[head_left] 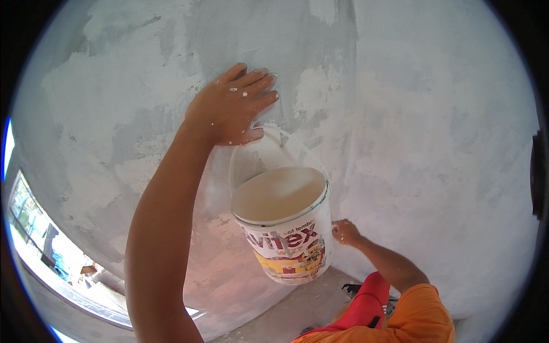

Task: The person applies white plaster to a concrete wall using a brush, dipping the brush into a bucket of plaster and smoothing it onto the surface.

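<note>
My left hand (231, 106) is raised to the grey, patchily plastered wall (131, 86), its fingers stretched out and flecked with white. At its thumb is the upright handle of a white plastic bucket (286, 251), which appears to hang from this hand. The bucket has purple and yellow print on its side and a smeared, off-white inside; its contents cannot be made out. Lower down, my right hand (346, 232) is beside the bucket's right side with its fingers curled. What it holds, if anything, is hidden.
The wall bends round on the right, with paler plaster (434, 143). Grey floor (274, 311) shows below the bucket. My orange sleeve (423, 311) and red trouser leg (369, 300) are at the bottom. At lower left a bright opening (63, 251) looks outside.
</note>
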Tool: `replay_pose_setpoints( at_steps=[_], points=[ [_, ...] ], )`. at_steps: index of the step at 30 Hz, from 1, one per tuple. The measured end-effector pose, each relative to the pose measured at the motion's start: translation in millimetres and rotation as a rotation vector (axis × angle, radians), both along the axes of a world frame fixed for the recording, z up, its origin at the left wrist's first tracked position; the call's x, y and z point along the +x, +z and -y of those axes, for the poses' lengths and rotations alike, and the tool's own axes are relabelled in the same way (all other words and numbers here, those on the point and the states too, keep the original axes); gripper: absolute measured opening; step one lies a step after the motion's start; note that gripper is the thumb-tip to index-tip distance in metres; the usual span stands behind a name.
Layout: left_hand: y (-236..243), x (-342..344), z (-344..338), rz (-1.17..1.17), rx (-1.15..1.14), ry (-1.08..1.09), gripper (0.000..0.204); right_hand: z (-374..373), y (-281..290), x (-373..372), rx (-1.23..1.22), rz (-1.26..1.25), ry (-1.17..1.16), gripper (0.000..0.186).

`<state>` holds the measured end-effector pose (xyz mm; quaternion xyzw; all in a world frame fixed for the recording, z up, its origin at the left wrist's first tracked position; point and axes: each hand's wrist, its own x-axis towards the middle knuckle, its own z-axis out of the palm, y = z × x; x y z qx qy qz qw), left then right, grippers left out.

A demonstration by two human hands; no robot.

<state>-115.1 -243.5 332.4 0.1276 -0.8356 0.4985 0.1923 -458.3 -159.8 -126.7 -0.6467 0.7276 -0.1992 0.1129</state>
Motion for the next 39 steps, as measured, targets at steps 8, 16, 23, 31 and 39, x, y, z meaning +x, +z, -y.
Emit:
replay_pose_setpoints(
  at_steps=[8, 16, 23, 31, 39],
  points=[
    [-1.8, 5.1, -0.9, 0.001, 0.063, 0.064, 0.067, 21.3, 309.1, -30.2, -0.304, -0.210, 0.139, 0.034],
    [-1.4, 6.0, -2.8, -0.014, 0.084, 0.023, 0.069, 19.6, 383.3, 1.7, -1.021, 0.046, -0.201, 0.035],
    [0.4, 9.0, 1.5, 0.012, 0.047, -0.010, 0.065, 2.4, 179.3, 36.5, -0.104, -0.404, 0.045, 0.041],
    [-1.0, 11.3, 4.4, -0.001, 0.062, -0.004, 0.069, 25.7, 350.2, 7.4, -0.403, -0.249, 0.070, 0.026],
    [6.1, 4.2, -4.9, -0.013, 0.055, -0.071, 0.067, 32.7, 254.3, 21.3, -0.909, -0.365, -0.210, 0.046]
  ],
)
